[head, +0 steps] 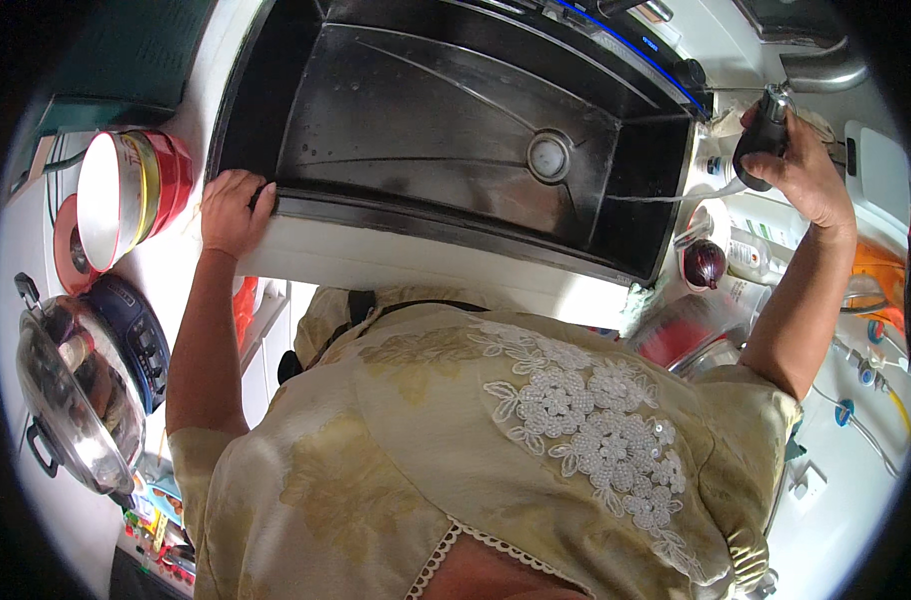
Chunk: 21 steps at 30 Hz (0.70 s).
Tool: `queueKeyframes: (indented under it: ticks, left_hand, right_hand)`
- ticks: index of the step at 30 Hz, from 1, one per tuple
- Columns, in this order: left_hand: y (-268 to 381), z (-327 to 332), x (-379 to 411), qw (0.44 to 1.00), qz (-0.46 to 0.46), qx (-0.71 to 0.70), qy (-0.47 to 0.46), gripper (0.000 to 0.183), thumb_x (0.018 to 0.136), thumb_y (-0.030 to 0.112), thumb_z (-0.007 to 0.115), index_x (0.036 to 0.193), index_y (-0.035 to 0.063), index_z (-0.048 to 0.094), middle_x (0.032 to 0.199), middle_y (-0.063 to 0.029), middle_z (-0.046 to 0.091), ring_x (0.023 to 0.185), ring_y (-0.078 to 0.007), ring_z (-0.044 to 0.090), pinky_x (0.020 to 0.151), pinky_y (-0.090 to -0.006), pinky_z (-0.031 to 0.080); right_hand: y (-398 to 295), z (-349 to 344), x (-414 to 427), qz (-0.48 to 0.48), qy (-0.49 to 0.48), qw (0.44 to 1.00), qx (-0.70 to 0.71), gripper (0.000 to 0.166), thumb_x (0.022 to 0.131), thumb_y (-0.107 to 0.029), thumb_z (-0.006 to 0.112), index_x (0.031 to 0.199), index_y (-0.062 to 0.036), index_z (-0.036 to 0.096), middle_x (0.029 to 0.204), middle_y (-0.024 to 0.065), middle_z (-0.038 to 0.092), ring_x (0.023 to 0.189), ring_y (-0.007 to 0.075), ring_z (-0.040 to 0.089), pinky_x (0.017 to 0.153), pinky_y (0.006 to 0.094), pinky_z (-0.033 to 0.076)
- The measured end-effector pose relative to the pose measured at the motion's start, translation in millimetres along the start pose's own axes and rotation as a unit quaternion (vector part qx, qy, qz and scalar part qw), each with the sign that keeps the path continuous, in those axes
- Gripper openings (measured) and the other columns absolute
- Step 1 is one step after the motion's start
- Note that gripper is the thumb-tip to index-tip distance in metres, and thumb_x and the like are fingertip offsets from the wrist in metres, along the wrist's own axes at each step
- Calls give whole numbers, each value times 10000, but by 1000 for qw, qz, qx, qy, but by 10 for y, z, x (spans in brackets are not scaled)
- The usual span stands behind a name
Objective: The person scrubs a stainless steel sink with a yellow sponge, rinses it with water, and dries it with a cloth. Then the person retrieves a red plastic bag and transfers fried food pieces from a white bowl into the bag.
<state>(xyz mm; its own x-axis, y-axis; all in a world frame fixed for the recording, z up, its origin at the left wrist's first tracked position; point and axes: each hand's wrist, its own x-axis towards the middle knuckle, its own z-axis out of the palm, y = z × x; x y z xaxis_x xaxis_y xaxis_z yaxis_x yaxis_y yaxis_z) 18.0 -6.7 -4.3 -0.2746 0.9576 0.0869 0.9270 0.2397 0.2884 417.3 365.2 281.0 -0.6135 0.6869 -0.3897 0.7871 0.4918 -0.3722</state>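
Note:
Before me lies a wide black sink point(440, 112), wet inside, with a few drops on its floor. Its round drain point(549, 156) has a pale, foamy-looking center. My right hand point(812, 169) holds a black faucet spray head point(763, 142) with a chrome end, beyond the sink's right side. A thin stream of water point(673, 198) runs from it leftward into the sink. My left hand point(236, 210) is curled over the front left corner of the sink rim point(335, 212), its fingertips partly hidden.
Nested bowls or basins point(137, 199), a blue appliance point(129, 330) and a lidded metal pan point(80, 397) stand left. At right are a red onion point(704, 264) in a container with cutlery, clear bottles point(748, 255) and an orange object point(878, 281). A blue-lit panel point(635, 52) edges the sink's back.

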Motion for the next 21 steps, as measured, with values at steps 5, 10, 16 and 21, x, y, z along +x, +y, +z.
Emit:
queueKeyframes:
  ticks: [5,10,16,21]
  left_hand:
    - [-12,9,-1,1000,-6,-2,-7,235,830,272,575,841,49,646,870,-92,616,889,-264,560,792,-368,408]
    - [-38,35,-17,1000,5,1,4,236,833,272,573,848,48,647,878,-93,617,896,-265,560,798,-367,408]
    - [-5,9,-7,1000,6,6,6,233,834,269,572,845,47,645,878,-95,615,893,-269,560,798,-367,406]
    - [3,-7,6,1000,3,-1,-3,231,832,267,573,840,47,642,879,-94,615,893,-267,557,794,-366,405]
  right_hand:
    - [19,4,-24,24,0,1000,0,397,673,-108,686,1041,-36,556,838,28,581,765,131,535,732,266,441]
    - [-63,12,-77,32,-11,999,16,356,677,-120,684,991,-28,544,805,25,560,742,133,526,708,262,438]
    - [-52,37,-86,17,10,1000,-8,349,684,-122,688,992,-32,551,806,24,559,743,128,524,715,260,440]
    - [-89,47,-98,17,-43,997,54,354,695,-147,722,1009,-50,590,846,15,583,784,119,545,745,257,448]
